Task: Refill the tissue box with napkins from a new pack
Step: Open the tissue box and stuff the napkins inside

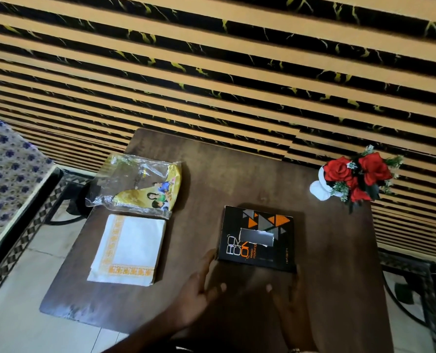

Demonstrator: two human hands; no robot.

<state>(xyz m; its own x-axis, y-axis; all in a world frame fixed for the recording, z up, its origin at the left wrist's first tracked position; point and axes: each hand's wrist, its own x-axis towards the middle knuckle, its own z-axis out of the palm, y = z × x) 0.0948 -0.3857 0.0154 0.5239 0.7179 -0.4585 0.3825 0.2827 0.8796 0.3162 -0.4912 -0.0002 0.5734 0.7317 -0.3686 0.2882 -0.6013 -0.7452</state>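
A black tissue box [257, 239] with orange and grey triangles lies flat on the dark wooden table [237, 169], its top slot facing up. My left hand [199, 289] rests open by the box's near left corner, fingertips touching its edge. My right hand [288, 301] lies open just below the box's near right corner. A stack of white napkins [129, 249] with an orange border sits on the table's left part. Behind the stack lies the torn, empty-looking yellow and clear plastic pack [138, 184].
A white vase of red artificial roses [351, 178] stands at the table's far right corner. A striped wall runs behind the table. A patterned cloth on a frame [5, 174] stands at the left, over a tiled floor.
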